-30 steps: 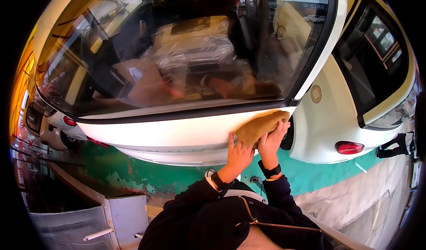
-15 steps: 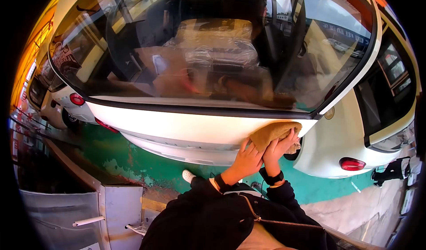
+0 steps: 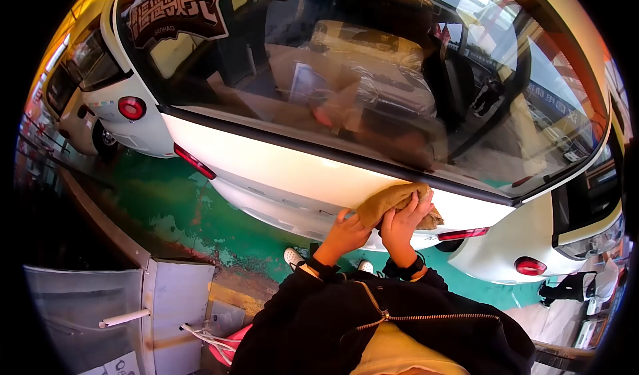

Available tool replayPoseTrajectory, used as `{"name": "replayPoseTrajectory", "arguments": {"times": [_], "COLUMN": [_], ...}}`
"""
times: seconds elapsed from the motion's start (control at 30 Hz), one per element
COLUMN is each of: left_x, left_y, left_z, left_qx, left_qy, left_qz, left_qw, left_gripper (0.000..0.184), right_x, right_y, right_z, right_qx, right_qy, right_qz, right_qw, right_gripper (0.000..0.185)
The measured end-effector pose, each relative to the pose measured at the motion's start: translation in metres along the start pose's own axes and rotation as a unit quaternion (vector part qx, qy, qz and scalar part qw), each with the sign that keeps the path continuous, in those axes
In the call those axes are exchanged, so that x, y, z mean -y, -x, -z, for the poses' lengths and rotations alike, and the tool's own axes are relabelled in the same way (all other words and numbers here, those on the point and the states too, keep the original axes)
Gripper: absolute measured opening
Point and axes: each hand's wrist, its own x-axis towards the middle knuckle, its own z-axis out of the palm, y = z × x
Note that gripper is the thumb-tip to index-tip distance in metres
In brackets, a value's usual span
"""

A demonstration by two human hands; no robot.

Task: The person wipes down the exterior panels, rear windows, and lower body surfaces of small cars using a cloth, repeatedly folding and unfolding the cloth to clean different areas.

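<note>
Both hands are at work on the rear of a white car, the cloth [image 3: 385, 202] lying against its rear panel [image 3: 286, 167], just ahead of the fingers. The right hand [image 3: 402, 226] rests over the cloth with its fingers long and slightly apart, pointing up toward the rear window [image 3: 373, 132]; the left hand [image 3: 346, 236] sits close beside it, fingers bent at the cloth's lower left edge. Whether either one pinches a fold or simply pushes it flat I cannot tell, since the undersides are hidden. As a judgement, the work is in mid-course: the cloth is in contact, and nothing shows a finish. The panel stretches well off to the left of the hands, to the left lamp [image 3: 194, 162], and a shorter way right, to the right lamp [image 3: 464, 234]; it looks pale and glossy along that run (the shine may be only reflected light), so what has been covered and what is left cannot be read from it. The cloth itself is tan-brown, thick and soft-looking, folded over into a loose wad, smooth on the side toward the left hand and rumpled, with an uneven edge, where it pokes out beyond the right.
</note>
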Motion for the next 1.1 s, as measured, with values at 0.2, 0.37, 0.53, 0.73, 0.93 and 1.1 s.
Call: {"name": "replayPoseTrajectory", "arguments": {"times": [0.2,0.37,0.53,0.73,0.93,1.1], "left_x": [0.08,0.128,0.147,0.162,0.142,0.108], "left_y": [0.047,0.075,0.089,0.05,-0.017,-0.056], "left_z": [0.053,0.094,0.108,0.131,0.115,0.095], "left_qx": [-0.023,-0.027,-0.049,-0.1,-0.07,-0.038], "left_qy": [-0.079,-0.063,-0.038,0.021,0.114,0.182], "left_qz": [0.101,0.242,0.289,0.151,0.056,-0.049], "left_qw": [0.991,0.968,0.955,0.983,0.989,0.981], "left_gripper": [0.04,0.045,0.039,0.02,0.015,0.017], "right_x": [0.099,0.175,0.201,0.184,0.125,0.091], "right_y": [-0.025,-0.045,-0.055,-0.069,-0.063,-0.032], "right_z": [-0.053,-0.093,-0.114,-0.095,-0.051,-0.024], "right_qx": [0.053,0.089,0.146,0.19,0.17,0.13], "right_qy": [-0.015,-0.04,-0.062,-0.05,-0.007,0.07], "right_qz": [0.151,0.235,0.319,0.369,0.239,0.097], "right_qw": [0.987,0.967,0.934,0.908,0.956,0.984], "right_gripper": [0.061,0.048,0.042,0.043,0.047,0.055]}}
